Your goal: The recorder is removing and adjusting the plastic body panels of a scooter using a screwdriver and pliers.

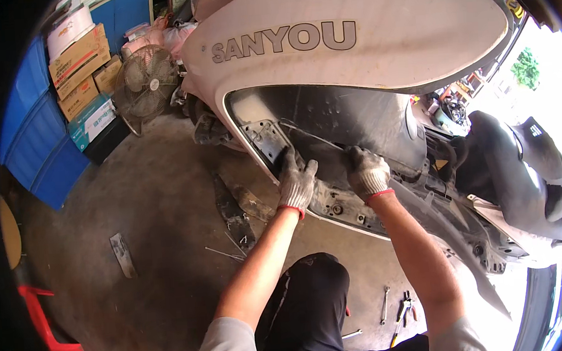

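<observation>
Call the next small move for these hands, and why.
Probably brace the perforated metal bracket with the gloved left hand: its fingers are already at the bracket's lower edge, while the gloved right hand appears closed on what looks like a thin rod pointing toward that bracket. Whether the rod touches it is unclear.

Under me spreads a stained concrete floor (pixel 159 189), brown and dim across the left of the frame. Blue panels (pixel 41 148) line my left edge; beside them, at upper left, I see stacked cardboard boxes (pixel 81 62) and a round caged fan (pixel 154 85). A red stool-like frame (pixel 63 349) sits lower left. Strong daylight whitens the right side, with green leaves (pixel 527 68) at upper right.
</observation>
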Demonstrator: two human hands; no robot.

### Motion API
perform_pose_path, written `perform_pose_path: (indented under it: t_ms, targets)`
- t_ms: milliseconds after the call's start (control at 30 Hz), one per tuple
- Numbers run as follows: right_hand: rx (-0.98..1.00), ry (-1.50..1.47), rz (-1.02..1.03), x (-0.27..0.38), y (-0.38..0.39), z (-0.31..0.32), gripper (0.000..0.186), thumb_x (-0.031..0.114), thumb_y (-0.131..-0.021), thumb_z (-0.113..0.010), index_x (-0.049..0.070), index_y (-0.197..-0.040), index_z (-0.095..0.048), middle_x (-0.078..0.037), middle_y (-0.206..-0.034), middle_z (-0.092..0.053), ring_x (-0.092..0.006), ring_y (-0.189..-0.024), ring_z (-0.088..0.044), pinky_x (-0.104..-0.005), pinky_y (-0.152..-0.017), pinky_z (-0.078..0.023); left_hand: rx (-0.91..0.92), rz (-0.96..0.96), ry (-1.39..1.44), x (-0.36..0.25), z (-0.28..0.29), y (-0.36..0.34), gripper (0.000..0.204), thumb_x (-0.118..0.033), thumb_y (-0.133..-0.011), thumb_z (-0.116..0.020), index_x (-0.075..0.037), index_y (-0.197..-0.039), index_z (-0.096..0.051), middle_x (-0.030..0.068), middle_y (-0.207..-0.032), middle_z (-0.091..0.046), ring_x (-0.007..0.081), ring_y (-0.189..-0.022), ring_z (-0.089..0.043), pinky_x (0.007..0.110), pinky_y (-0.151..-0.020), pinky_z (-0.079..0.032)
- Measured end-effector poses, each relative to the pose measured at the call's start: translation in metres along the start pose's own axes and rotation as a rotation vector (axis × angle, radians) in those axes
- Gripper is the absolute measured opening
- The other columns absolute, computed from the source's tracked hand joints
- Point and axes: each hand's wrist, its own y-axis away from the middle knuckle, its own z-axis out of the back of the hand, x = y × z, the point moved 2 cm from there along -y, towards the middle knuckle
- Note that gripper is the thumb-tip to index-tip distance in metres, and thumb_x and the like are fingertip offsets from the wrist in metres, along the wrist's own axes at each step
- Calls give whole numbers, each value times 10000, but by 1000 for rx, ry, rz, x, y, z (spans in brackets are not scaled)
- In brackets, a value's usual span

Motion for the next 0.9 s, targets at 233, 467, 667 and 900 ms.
perform_pose_path:
  t_ms: [233, 467, 667, 900]
  targets:
    - [13, 0, -15, -1, 0, 0, 375, 436, -934, -452, 135, -1035, -651, -184, -953, -671, -387, -907, -640, -489, -763, -497, -1, 86, 13, 5, -1, -1, 776, -343, -847, -646, 79, -1403, -307, 300, -1336, -466, 356, -1266, -463, 384, -1054, -371]
    - [31, -20, -2, -1, -8, 2, 376, 444, -922, -473, 131, -1011, -662, -194, -939, -672, -375, -905, -643, -483, -766, -498, -18, 93, -257, -24, 11, -5, 840, -475, -845, -590, 92, -1400, -315, 328, -1402, -381, 409, -1308, -398, 410, -1096, -316]
    - [37, -111, 9, -8, -11, 0, 425, 470, -934, -452, 123, -1076, -653, -195, -974, -671, -374, -950, -632, -456, -815, -493, -44, 172, 168, -17, 21, -9, 711, -372, -822, -680, 59, -1325, -422, 261, -1249, -550, 328, -1149, -552, 390, -970, -432]
    - [100, -70, -65, -2, -5, -4, 435, 467, -952, -418, 137, -1161, -610, -185, -1039, -665, -373, -993, -625, -464, -863, -475, -113, 168, 537, -5, 18, -23, 718, -382, -855, -660, 65, -1363, -420, 153, -1374, -488, 240, -1230, -468, 335, -1069, -308]
